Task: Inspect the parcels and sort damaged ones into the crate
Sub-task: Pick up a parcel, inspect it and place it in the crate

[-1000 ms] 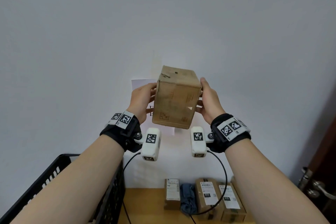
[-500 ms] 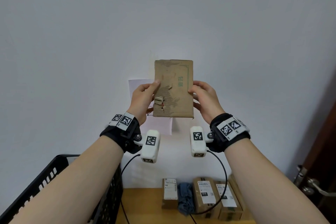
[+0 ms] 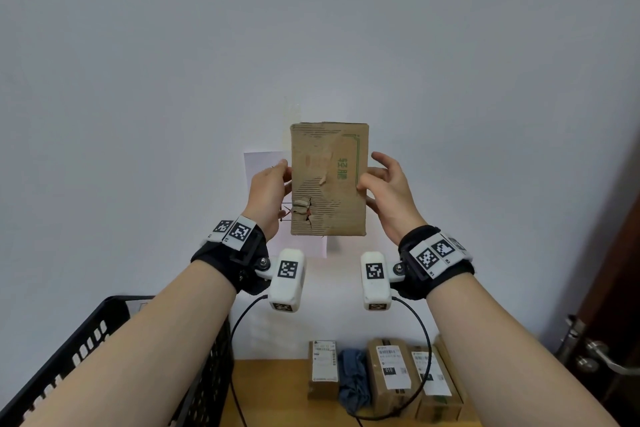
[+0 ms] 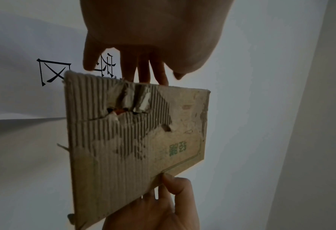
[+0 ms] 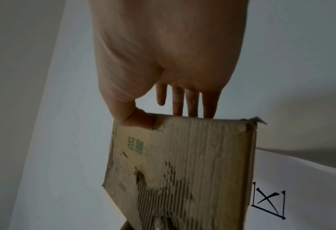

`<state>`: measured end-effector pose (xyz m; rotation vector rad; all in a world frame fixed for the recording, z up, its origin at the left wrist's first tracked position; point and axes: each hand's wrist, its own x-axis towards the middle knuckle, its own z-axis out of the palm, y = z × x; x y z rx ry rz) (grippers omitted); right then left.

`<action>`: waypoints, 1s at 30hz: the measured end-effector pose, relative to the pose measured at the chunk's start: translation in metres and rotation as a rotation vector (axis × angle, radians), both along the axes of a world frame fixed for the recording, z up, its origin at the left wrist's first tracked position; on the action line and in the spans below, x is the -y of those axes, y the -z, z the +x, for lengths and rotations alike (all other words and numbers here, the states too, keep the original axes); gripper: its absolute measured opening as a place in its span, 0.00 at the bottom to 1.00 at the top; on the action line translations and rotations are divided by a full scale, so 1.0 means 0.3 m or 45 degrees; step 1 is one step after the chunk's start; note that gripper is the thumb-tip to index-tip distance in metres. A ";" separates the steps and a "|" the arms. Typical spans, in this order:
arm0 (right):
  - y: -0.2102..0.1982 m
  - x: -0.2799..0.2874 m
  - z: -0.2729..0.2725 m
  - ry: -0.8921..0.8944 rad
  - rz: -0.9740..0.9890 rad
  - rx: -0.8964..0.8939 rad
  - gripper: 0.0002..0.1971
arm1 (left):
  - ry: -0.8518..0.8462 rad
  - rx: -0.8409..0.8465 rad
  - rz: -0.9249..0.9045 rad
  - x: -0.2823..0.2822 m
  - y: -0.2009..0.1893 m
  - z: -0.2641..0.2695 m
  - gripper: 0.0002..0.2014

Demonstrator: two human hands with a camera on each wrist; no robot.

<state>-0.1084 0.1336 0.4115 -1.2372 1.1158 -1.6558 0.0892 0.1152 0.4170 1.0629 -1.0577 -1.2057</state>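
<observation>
The parcel (image 3: 329, 180), a flat brown cardboard box, is held up in front of the white wall (image 3: 138, 80) between both hands, its broad face toward the camera. The left hand (image 3: 265, 194) grips its left edge, fingers behind and thumb at the front; the right hand (image 3: 389, 191) pinches the right edge with the thumb on the printed face and fingers behind. That face is torn: the outer paper is peeled off the corrugation and a ragged hole (image 3: 304, 215) sits just beside the left palm. Green Chinese characters (image 3: 342, 168) run near the right thumb (too blurred to read with certainty). Below the wrists, more parcels (image 3: 388, 374) with white labels, one reading "010", lie on a wooden table (image 3: 270, 388); the black crate (image 3: 104, 329) stands under the left forearm.
</observation>
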 end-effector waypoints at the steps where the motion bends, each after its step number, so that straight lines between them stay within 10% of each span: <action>1: 0.002 0.001 0.000 0.005 -0.005 0.014 0.28 | -0.002 0.026 -0.011 0.000 0.003 -0.002 0.12; 9: 0.017 -0.003 -0.024 0.019 0.043 0.216 0.24 | 0.087 0.132 0.002 -0.005 -0.003 0.013 0.49; 19: 0.039 0.034 -0.046 0.105 0.060 0.058 0.10 | -0.034 0.030 -0.106 0.018 0.030 0.010 0.30; 30: 0.056 0.018 -0.041 0.009 0.151 0.035 0.17 | -0.084 -0.029 -0.159 0.019 0.031 -0.010 0.12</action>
